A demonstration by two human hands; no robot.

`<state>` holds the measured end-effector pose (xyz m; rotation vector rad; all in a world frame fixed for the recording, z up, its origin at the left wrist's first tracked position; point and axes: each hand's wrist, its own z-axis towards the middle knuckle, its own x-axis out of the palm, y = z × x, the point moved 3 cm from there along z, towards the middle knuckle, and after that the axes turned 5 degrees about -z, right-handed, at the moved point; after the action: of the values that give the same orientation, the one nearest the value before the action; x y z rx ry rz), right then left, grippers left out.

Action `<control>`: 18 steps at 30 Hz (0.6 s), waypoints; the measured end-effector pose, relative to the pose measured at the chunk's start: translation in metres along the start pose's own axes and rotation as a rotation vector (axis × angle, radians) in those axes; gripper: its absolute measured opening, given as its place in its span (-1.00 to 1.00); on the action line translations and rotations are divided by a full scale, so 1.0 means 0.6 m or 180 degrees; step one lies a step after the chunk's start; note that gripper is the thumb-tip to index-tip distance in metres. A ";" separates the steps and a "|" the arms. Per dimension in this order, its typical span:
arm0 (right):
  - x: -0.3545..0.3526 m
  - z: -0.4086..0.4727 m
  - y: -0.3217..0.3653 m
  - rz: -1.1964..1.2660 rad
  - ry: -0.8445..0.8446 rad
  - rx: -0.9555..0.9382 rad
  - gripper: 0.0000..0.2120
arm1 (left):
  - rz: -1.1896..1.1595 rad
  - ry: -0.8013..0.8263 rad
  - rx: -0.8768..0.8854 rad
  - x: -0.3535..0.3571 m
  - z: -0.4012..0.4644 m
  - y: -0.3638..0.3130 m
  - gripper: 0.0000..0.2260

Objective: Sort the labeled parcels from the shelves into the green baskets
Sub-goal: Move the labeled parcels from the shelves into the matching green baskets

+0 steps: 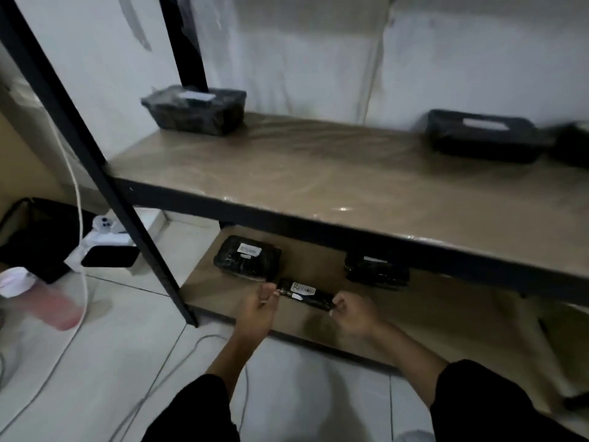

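Head view looks down at a black metal shelving unit point(95, 161) with brown boards. Both hands reach to the near edge of the bottom shelf point(414, 317) and hold a flat black wrapped parcel point(306, 295) with a handwritten white label: the left hand point(259, 309) pinches its left end, the right hand point(353, 314) curls its fingers round its right end. Just beyond it, another labeled parcel point(247, 258) lies on the same shelf, and a third point(376, 272) sits farther right, half hidden under the middle shelf point(318, 173). On that middle shelf two more black parcels rest by the wall, one far left point(194, 110), one far right point(484, 135). White cables point(79, 250) trail over the tiled floor point(95, 362) on the left.
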<state>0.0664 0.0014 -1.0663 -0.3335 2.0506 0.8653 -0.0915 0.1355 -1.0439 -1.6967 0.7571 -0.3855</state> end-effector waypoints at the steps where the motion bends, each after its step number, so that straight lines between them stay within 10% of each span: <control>1: 0.024 0.025 -0.015 -0.0051 -0.0032 0.0014 -0.84 | -0.0026 -0.0010 0.0001 0.007 0.013 0.031 -0.88; 7: 0.096 0.114 -0.043 -0.0516 -0.0174 -0.0017 -0.50 | 0.0100 -0.0123 -0.0013 0.013 0.039 0.138 -0.87; 18: 0.150 0.122 -0.090 0.0133 -0.0875 0.0498 -0.66 | 0.0189 -0.0212 0.0155 -0.011 0.048 0.138 -0.85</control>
<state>0.0862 0.0196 -1.1916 -0.0804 1.8595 0.7266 -0.1018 0.1519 -1.1299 -1.6297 0.7420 -0.3025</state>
